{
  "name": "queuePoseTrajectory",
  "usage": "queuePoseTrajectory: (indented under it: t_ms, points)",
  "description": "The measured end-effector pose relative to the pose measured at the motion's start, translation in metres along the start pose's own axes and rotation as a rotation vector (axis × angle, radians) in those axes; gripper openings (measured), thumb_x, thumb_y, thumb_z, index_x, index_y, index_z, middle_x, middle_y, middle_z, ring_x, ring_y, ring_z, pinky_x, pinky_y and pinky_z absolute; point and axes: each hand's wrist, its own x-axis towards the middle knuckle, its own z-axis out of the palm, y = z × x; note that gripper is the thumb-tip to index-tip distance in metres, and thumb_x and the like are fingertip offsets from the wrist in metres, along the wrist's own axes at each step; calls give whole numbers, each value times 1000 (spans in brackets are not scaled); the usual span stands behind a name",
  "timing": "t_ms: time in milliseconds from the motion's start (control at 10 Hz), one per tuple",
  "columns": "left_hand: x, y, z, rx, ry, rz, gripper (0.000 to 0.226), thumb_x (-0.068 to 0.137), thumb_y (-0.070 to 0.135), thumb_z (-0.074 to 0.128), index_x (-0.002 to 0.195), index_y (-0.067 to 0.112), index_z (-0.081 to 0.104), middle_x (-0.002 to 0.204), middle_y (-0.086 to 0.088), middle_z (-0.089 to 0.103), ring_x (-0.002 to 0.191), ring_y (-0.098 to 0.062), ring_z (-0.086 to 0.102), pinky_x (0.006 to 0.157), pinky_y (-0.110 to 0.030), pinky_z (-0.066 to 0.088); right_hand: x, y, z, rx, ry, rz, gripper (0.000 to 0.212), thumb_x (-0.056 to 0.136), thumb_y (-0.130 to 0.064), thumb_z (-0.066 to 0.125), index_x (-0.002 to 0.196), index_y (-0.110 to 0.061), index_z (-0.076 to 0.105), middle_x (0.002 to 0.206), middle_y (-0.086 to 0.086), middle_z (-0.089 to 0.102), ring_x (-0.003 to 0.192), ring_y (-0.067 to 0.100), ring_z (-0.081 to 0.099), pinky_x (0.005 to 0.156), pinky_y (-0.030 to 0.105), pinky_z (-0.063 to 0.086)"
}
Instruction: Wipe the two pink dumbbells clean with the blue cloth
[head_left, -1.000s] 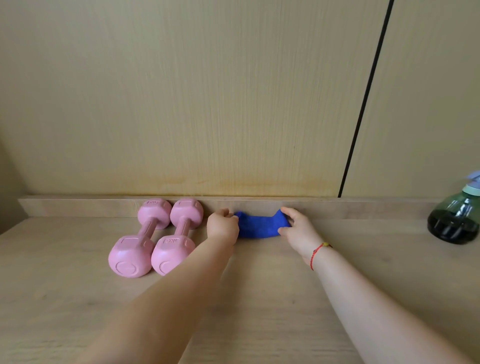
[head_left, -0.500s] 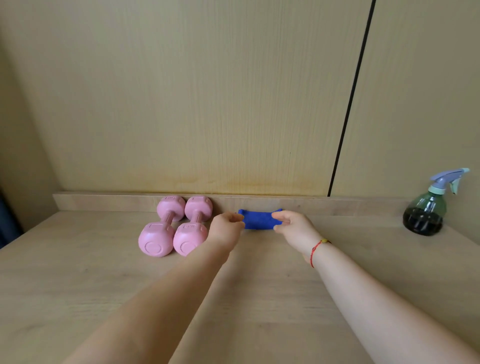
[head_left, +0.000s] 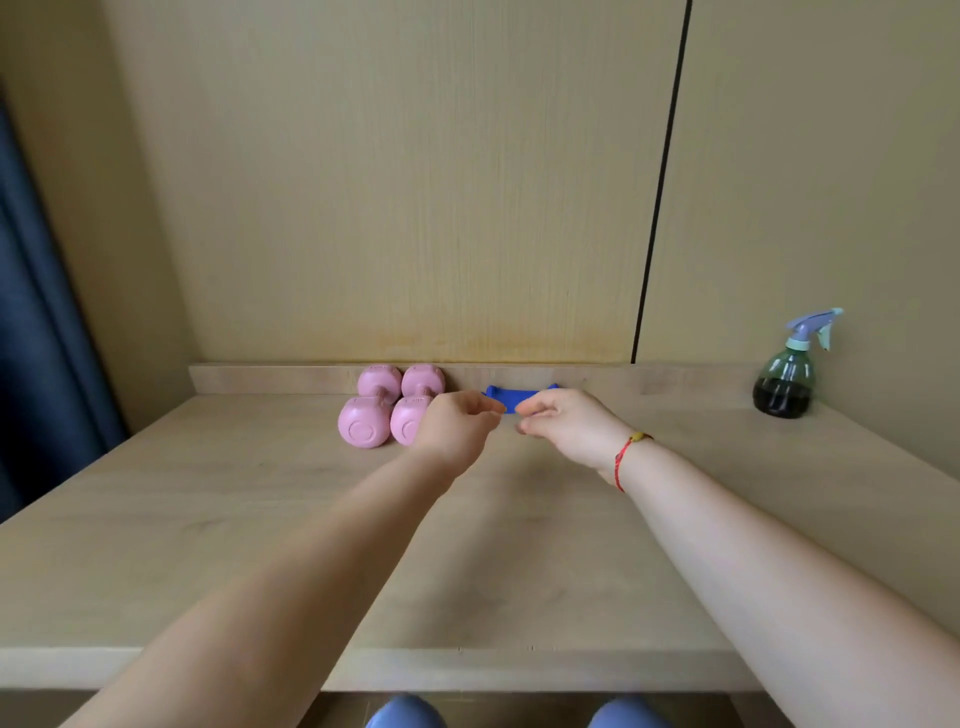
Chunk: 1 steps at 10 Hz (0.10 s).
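Reaching forward with both hands, left hand (head_left: 457, 426) and right hand (head_left: 569, 426) side by side, fingers curled inward and tips almost meeting, just in front of the small folded blue cloth (head_left: 519, 396). Cannot tell whether either hand pinches the cloth's near edge or merely hovers before it holding nothing. Find the cloth lying along the raised light-wood back ledge (head_left: 270, 379) of the pale wooden tabletop (head_left: 208, 519), both ends slightly upturned. Just to its left, find the two pink hex-headed dumbbells (head_left: 363, 423) lying side by side, far heads at the ledge, the right-hand one partly hidden behind the left hand. Well off to the right, note a dark-green plastic spray bottle (head_left: 784, 384) with a lilac trigger. Looks like the very first step, taking up the cloth, with no wiping begun. Next calls for a firm grasp on the cloth with one hand, then steadying a dumbbell with the other to stop any rolling.
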Motion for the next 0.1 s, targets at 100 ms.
queuePoseTrajectory:
  t_ms: [100]
  points:
    - [-26,-4,2,135,-39,21,22,94,17,57,112,14,69,84,8,63,68,-10,56,60,-24,47,-26,2,6,-137,-2,-10,18,90,-23,64,106,-19,71,110,-4,69,106,14,62,94,27,48]
